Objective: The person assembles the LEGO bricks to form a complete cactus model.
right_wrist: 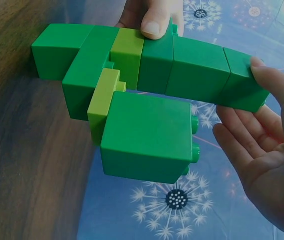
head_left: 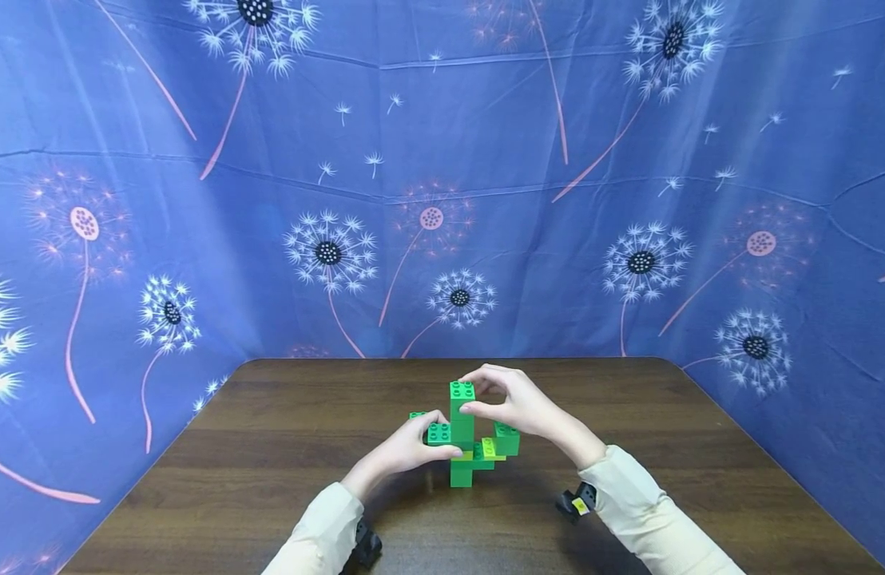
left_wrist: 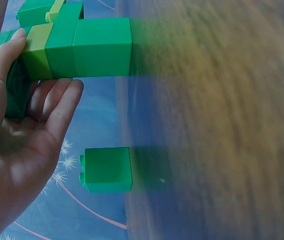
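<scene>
A tower of green toy building blocks [head_left: 462,431] stands upright on the table, with a thin lime layer [right_wrist: 127,50] partway up. On its right, a side arm carries a lime piece [head_left: 490,449] and a larger green block [right_wrist: 146,135]. My left hand [head_left: 408,446] grips the tower's middle, thumb on the lime layer and fingers behind. A green block [head_left: 438,433] juts out to the left, beside that hand. Higher up, my right hand [head_left: 510,402] pinches the topmost green block [right_wrist: 244,82] between thumb and fingers.
A loose green block [left_wrist: 108,169] sits on the brown wooden table [head_left: 284,447] behind my left hand, mostly hidden in the head view. Blue cloth with dandelion prints [head_left: 385,239] hangs beyond the table's far edge.
</scene>
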`<state>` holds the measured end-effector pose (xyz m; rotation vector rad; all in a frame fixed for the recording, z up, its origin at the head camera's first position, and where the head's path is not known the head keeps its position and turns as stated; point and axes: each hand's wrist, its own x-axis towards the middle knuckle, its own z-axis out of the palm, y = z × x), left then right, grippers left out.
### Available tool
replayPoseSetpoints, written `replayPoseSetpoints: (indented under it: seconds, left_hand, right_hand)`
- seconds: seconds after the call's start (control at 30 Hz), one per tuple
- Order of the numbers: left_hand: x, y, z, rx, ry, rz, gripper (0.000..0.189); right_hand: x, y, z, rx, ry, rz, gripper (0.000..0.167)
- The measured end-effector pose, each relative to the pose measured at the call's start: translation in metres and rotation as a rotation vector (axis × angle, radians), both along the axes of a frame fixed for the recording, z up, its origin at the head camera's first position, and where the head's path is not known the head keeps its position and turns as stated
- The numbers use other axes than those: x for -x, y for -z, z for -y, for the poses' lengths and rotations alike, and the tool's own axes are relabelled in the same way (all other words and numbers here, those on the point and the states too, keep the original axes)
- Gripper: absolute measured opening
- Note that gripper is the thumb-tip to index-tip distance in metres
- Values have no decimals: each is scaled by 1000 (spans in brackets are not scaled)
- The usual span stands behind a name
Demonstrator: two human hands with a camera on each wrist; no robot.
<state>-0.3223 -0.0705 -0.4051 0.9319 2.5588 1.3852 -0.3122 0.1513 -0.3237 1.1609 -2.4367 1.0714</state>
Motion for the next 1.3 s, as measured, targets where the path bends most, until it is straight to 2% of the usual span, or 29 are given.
replayPoseSetpoints:
  seconds: [0.37,0.6,0.83,1.17,1.3]
  left_hand:
    - [2,0,1,3,-1,0,31]
    - [3,1,2,5,-2,6,32]
    - [-2,2,2,1,-2,49,31]
    - [-1,2,1,-13,3,46,30]
    - [0,2,1,-13,6,36,30]
  right_hand:
    - [-1,1,1,44,1,-8,34]
    - [1,3,1,36,5,38,35]
    - [-2,2,1,17,3,76,36]
    - [-3,2,2,14,-48,99,39]
    - [-4,5,6,33,-35,100,39]
